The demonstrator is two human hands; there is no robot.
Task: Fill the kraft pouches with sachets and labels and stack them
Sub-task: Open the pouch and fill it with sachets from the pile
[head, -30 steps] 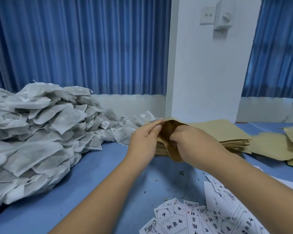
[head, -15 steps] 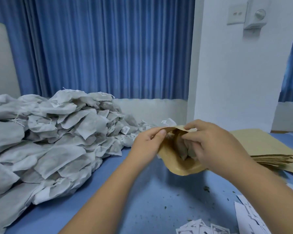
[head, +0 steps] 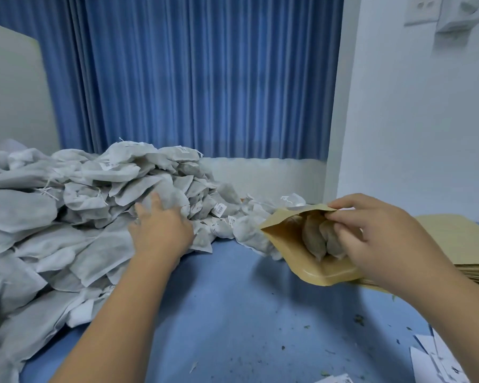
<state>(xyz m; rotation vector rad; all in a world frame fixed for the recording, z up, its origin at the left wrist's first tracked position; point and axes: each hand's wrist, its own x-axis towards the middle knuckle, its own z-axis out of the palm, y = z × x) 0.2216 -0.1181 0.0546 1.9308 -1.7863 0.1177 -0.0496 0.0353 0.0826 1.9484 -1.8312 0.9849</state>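
A kraft pouch point(head: 296, 258) lies tilted with its mouth open, and two grey sachets point(head: 320, 239) show inside it. My right hand point(head: 371, 233) pinches the pouch's upper rim and holds the mouth open. My left hand point(head: 161, 225) is stretched out to the left, fingers spread and resting on the big heap of grey sachets point(head: 67, 217). It holds nothing that I can see. A stack of flat kraft pouches point(head: 459, 250) lies behind my right hand. White printed labels point(head: 437, 360) lie at the lower right.
The blue table top point(head: 233, 313) is dotted with small green crumbs. Blue curtains hang behind the heap, and a white wall pillar with a switch stands at the back right. A white panel is at the far left.
My left hand has let go of the pouch rim and moved left onto the sachet heap. My right hand keeps the pouch open, now further right. The view has swung left.
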